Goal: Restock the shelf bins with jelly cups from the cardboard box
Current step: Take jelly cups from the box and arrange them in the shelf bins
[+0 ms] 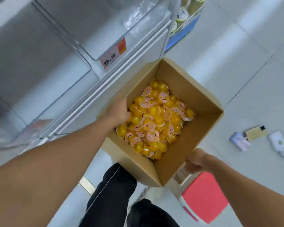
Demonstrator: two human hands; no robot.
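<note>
An open cardboard box (202,102) is held up in front of me, and a heap of yellow jelly cups (156,122) with pink lids lies in its bottom. My left hand (117,110) grips the box's left wall, fingers curled over the rim into the box beside the cups. My right hand (195,159) grips the near right rim. Clear plastic shelf bins (82,30) stand to the left; the nearest ones look empty.
A price tag (113,54) hangs on a bin front. A red and white stool (205,195) stands under the box. Small packages (256,138) lie on the pale tiled floor at right. Jars (181,16) sit on a far shelf. My dark trousers (111,194) show below.
</note>
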